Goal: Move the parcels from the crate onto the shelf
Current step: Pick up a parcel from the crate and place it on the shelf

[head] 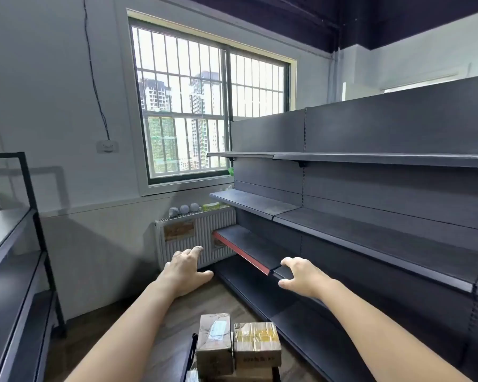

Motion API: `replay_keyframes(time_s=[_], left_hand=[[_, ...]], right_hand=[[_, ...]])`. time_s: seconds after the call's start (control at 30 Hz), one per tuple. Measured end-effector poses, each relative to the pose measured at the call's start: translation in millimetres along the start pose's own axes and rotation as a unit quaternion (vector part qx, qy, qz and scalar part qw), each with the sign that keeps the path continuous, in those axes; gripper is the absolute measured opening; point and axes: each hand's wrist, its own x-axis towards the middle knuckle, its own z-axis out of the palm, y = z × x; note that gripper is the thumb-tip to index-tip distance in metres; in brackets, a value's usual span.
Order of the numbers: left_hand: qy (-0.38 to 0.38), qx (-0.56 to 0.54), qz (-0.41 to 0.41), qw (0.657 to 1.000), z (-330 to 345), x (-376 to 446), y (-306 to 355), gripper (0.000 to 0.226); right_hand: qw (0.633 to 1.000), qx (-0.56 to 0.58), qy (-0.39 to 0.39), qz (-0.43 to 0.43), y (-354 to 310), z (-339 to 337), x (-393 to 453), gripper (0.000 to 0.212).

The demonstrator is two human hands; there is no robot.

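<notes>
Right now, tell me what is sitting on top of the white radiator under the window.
On the radiator lie three white bulbs and a pale green packet. The shelf unit hides its right end.

Two taped cardboard parcels (239,344) below dark shelf (370,232)

Shelf boards (370,238) on the right bare along their length; gaps between tiers open from the front. Two parcels (240,344) side by side, touching, low centre, tops uncovered. Floor strip (182,307) between parcels and radiator (196,238) open. Black rack (25,244) closes off the left side. Both hands held above the parcels, apart.
</notes>
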Motion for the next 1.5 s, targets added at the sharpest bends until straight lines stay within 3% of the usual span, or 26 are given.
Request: replay_keyframes(time_s=[0.5,1.1,1.5], left_hand=[[-0.034,-0.047,-0.036,0.998,20,100,-90,0.074],[-0.066,0.023,-0.01,0.997,76,260,-72,0.074],[-0.119,0.025,-0.04,0.992,130,346,-74,0.071]], right_hand=[[1.0,0.016,-0.008,0.005,-39,41,129,0.057],[0.997,0.058,-0.04,-0.004,44,63,293,0.057],[0.993,0.085,-0.071,0.029,96,83,374,0.055]])
